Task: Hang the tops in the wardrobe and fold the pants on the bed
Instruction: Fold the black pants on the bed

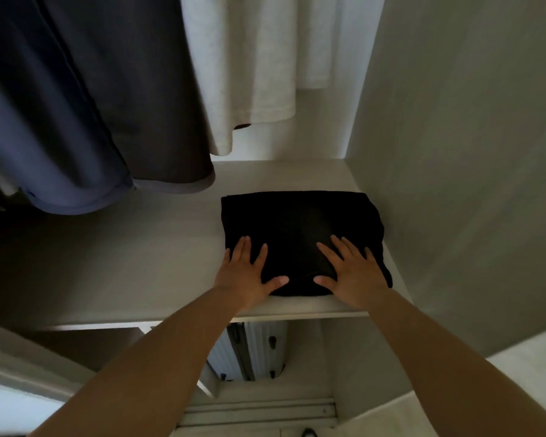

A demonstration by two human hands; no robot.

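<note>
Pants, apparently; black, folded; lying on wardrobe shelf toward its 3 o'clock end; left hand and right hand pressing flat; fingers straight, spread, gripping nothing.

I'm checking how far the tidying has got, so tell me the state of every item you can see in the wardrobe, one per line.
black garment: folded, lying flat at the right end of the shelf.
left hand: open, fingers spread, pressing its near left part.
right hand: open, fingers spread, pressing its near right part.
white top: hanging.
grey garment: hanging.
blue garment: hanging.
</note>
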